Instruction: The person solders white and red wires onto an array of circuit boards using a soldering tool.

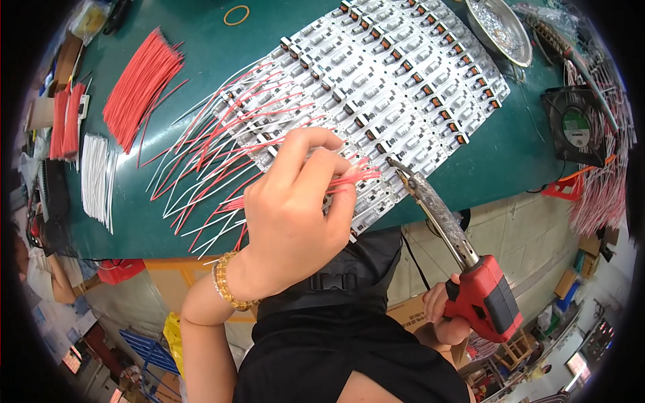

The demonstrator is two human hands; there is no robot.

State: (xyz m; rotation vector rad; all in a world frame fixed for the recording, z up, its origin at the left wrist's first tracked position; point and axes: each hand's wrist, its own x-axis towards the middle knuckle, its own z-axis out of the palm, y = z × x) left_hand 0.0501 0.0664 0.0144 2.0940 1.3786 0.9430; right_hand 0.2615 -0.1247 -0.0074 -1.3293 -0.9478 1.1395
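Green table [208, 60] bore circuit-board panel [376, 87], flat, probably for steadiness. Soldering iron [450, 228] was gripped by handle in right hand [441, 316], likely clear of heat. Left hand [299, 208] pinched red wires [359, 176] over panel, apparently keeping ends exposed.

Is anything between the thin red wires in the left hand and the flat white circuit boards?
Nothing visible: the thin red wires pinched in the left hand are over the flat white circuit boards. The red and black soldering iron has its tip just right of the wire ends.

Left hand [295, 208] pinches with bent fingers [321, 168] while right hand [437, 305] grips, lower down.
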